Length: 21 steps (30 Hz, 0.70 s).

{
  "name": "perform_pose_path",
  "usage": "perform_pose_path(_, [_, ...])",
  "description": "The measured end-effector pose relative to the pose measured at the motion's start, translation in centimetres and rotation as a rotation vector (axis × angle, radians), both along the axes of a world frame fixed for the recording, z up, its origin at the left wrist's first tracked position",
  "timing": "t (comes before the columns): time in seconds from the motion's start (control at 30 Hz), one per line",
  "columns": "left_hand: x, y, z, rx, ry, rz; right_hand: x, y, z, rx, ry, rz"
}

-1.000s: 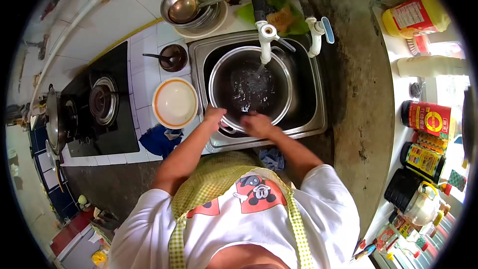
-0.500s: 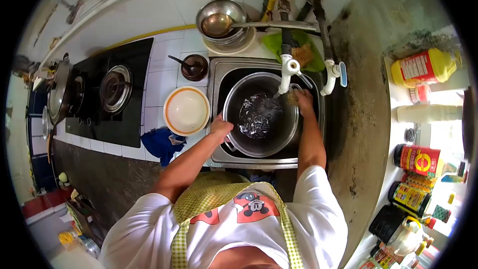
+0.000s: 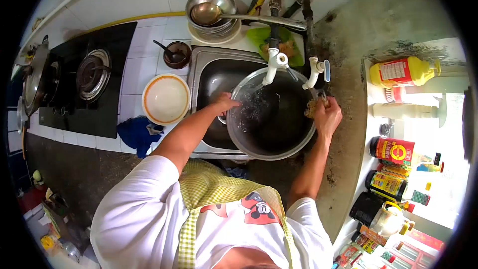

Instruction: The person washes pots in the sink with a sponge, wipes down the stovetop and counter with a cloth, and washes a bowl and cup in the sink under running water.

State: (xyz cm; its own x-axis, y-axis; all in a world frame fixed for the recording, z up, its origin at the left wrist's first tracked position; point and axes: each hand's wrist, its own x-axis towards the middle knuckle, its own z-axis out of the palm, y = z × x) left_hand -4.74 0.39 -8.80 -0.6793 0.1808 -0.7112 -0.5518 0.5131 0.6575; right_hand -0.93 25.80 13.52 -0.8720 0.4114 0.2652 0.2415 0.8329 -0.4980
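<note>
A large metal pot (image 3: 294, 143) with water in it is raised and sits over the right part of the steel sink (image 3: 205, 82). My left hand (image 3: 225, 103) is closed on the handle at its left side. On the opposite side, my right hand (image 3: 328, 115) grips the other handle, with a brownish scrubber (image 3: 310, 109) pressed between the hand and the rim. The white tap (image 3: 275, 65) hangs over the pot's far edge, and water splashes in the left part of the pot.
Left of the sink are an orange-rimmed bowl (image 3: 166, 99), a small dark bowl (image 3: 177, 55) with a spoon, and a blue cloth (image 3: 138, 135). Stacked metal bowls with a ladle (image 3: 206, 14) stand behind. A second tap (image 3: 313, 72) and a wall (image 3: 343, 114) border the right.
The pot has moved right and up toward me, out of its place in the sink, with both hands on it. More of the sink's left side shows.
</note>
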Motion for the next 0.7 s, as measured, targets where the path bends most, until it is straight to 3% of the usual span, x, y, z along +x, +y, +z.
perform_pose_path(0.1, [-1.5, 0.1, -1.4, 0.476, -0.185, -0.076, 2.1, -0.4, 0.6, 0.046, 0.054, -0.03])
perform_pose_path(0.2, [-2.2, 0.2, -1.2, 0.651, -0.32, 0.006, 3.1, 0.1, 0.6, -0.074, 0.173, -0.073])
perform_pose_path(0.3, [-2.4, 0.1, 0.2, 0.749, -0.429, 0.065, 3.5, 0.9, 1.0, -0.154, 0.127, -0.133])
perform_pose_path(0.4, [-2.1, -0.1, 3.2, 0.658, -0.334, 0.24, 3.7, 1.8, -0.3, -0.2, 0.088, -0.178])
perform_pose_path(0.43, [-2.2, 0.0, -0.9, 0.781, -0.324, 0.348, 3.6, 1.9, -0.7, -0.197, 0.095, -0.187])
perform_pose_path(0.57, [-0.6, -1.0, -0.7, 1.021, -0.297, 0.547, 2.8, 1.3, -1.7, -0.278, 0.125, -0.216])
perform_pose_path(0.6, [-0.4, -1.4, -1.4, 1.014, -0.301, 0.545, 2.5, 1.1, -1.9, -0.267, 0.137, -0.188])
perform_pose_path(0.7, [-0.1, -1.9, -2.1, 0.646, -0.401, 0.391, 1.4, 0.1, -1.9, -0.206, 0.153, -0.152])
